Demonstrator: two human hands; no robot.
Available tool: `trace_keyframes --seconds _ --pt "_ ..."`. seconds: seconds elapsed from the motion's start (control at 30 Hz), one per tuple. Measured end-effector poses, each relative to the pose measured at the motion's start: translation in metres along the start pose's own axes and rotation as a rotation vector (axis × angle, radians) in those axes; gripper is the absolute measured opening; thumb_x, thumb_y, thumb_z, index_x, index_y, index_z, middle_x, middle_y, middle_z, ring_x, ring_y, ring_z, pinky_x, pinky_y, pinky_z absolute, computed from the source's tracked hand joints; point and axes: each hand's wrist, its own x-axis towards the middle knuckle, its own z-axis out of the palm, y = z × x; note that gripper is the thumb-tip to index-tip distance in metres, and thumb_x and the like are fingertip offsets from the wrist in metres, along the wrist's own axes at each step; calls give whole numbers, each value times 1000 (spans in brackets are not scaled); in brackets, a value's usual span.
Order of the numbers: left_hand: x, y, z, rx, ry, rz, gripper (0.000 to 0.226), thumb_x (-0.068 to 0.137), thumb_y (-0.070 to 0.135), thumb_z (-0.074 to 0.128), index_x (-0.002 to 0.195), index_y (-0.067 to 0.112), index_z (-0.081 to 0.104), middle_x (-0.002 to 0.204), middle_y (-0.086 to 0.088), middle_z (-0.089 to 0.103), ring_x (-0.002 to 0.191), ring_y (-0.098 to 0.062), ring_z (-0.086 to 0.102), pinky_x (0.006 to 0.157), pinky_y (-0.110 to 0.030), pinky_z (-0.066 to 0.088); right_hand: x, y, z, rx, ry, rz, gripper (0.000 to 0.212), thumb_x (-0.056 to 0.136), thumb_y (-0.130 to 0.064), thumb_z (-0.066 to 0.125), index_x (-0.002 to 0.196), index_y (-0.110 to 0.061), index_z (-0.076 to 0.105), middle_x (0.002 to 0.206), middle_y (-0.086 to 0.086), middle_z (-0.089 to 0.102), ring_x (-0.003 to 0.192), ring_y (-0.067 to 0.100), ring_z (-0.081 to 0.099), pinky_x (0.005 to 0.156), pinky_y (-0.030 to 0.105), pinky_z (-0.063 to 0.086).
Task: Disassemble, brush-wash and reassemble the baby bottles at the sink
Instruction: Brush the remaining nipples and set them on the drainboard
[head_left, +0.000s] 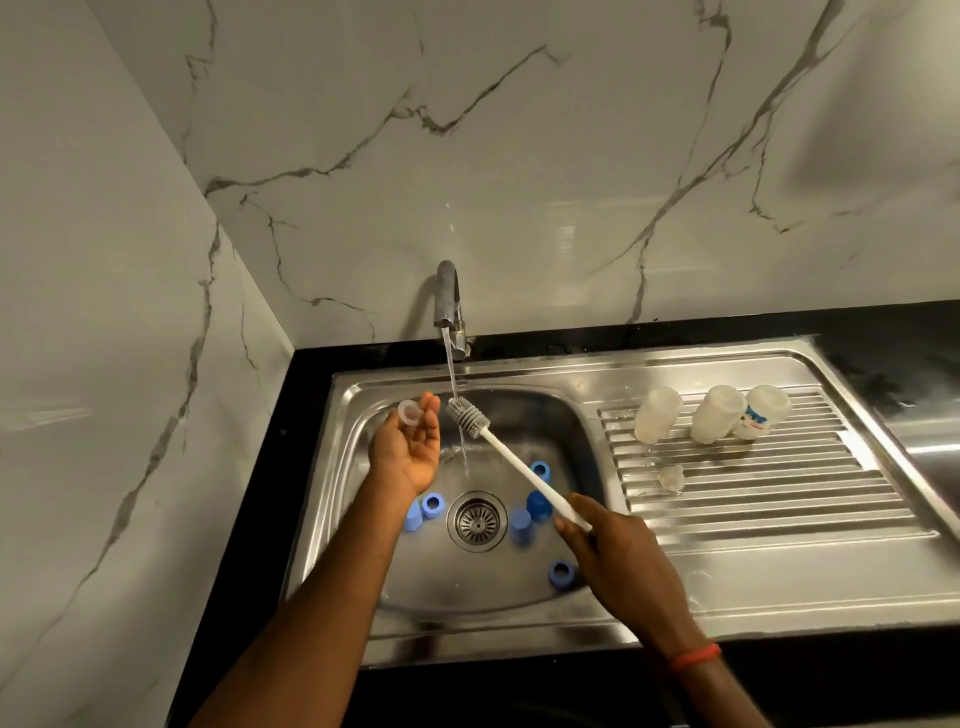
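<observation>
My left hand (408, 447) is raised over the left of the sink basin (566, 431), palm up, pinching a clear silicone teat (410, 413) at its fingertips. My right hand (615, 564) grips the white handle of a bottle brush (519, 460). The brush's grey bristle head (464, 412) sits in the running water stream, just right of the teat. Several blue caps and collars (535, 506) lie around the drain (477, 520). Three clear bottle bodies (717, 414) stand upside down on the draining board.
The tap (450, 306) runs a thin stream into the basin. Another clear teat (671, 479) lies on the ribbed draining board (753, 493). A black counter (883, 332) frames the steel sink; marble walls stand behind and to the left.
</observation>
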Motion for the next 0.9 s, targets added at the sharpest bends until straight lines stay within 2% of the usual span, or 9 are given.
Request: trace_keyframes --seconds 0.07,0.13,0.23,0.33,0.43,0.53,0.63,0.8,0.9 --pt "4 -10 5 51 25 -4 29 105 24 48 109 -1 64 90 -11 75 74 -20 75 54 -21 58 -3 1 -1 53 -34 39 20 99 -42 56 113 -31 63 57 -10 57 56 1 58 52 13 40" --pt "10 -22 13 104 93 12 27 103 30 54 104 7 67 75 -6 74 72 -16 69 55 -20 58 -5 3 -2 184 -40 105 14 98 -35 59 108 -29 67 55 -8 58 53 0 57 53 13 42" --pt "22 -35 26 110 188 6 18 99 33 61 89 18 64 59 1 58 52 -6 53 48 -15 49 -8 4 -5 337 -70 197 12 99 -27 59 105 -25 70 57 -4 61 49 1 56 53 13 42" --pt "40 -44 34 13 190 -21 14 100 20 59 88 12 61 75 -4 56 56 -9 55 42 -14 49 -11 5 -6 361 -112 216 13 100 -27 58 104 -22 69 59 -11 64 48 1 52 54 13 41" --pt "59 -46 38 -51 131 -23 12 98 4 59 86 6 60 71 -7 63 44 -12 62 46 -17 53 -13 9 -7 369 -128 229 13 99 -28 59 106 -28 69 60 -20 63 53 -1 54 56 12 42" --pt "69 -43 39 -138 94 -29 6 95 3 63 89 1 62 58 -9 68 58 -15 69 53 -23 59 -13 15 -10 366 -125 261 13 98 -31 60 108 -29 67 60 -24 63 54 -4 57 56 11 42" --pt "71 -41 42 -162 74 -22 4 95 2 63 91 1 62 61 -10 70 78 -17 66 59 -25 60 -12 23 -11 358 -93 301 17 96 -34 62 111 -29 69 59 -14 63 51 -3 56 54 11 41" --pt "71 -43 46 -128 48 -36 11 98 4 57 89 1 64 78 -12 70 63 -20 71 61 -24 59 -1 33 -9 350 -66 318 18 95 -37 64 111 -32 68 64 -7 65 52 1 56 55 15 44" --pt "74 -39 42 -52 53 -36 17 98 19 60 98 2 62 92 -15 66 79 -25 64 57 -30 60 7 34 -5 347 -63 313 22 94 -39 64 115 -31 67 70 -3 68 58 3 60 55 16 47"
